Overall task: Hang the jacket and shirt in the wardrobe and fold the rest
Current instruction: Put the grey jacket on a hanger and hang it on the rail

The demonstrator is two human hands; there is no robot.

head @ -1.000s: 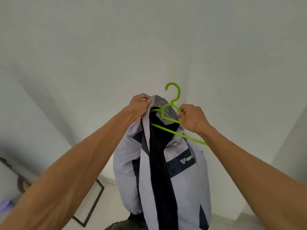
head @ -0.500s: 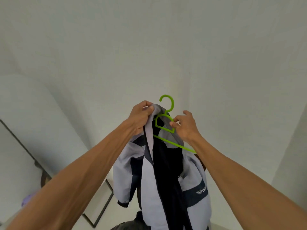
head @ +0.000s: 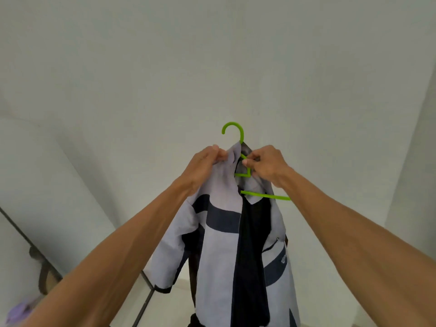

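A light grey jacket (head: 221,244) with dark navy panels and a dark lining hangs in front of me at mid-frame. A bright green plastic hanger (head: 243,161) is partly inside its collar, hook up, and one green arm sticks out to the right. My left hand (head: 205,164) grips the jacket's collar on the left. My right hand (head: 266,164) pinches the hanger's neck and the collar beside it. The hanger's left arm is hidden under the fabric.
Plain white walls (head: 212,67) meet in a corner behind the jacket. A dark metal frame (head: 144,308) leans at the lower left, with a purple item (head: 18,312) at the far lower left corner.
The jacket and hanger have turned so the left shoulder now lies over the hanger. My right hand has slid up from the hanger's arm to its neck.
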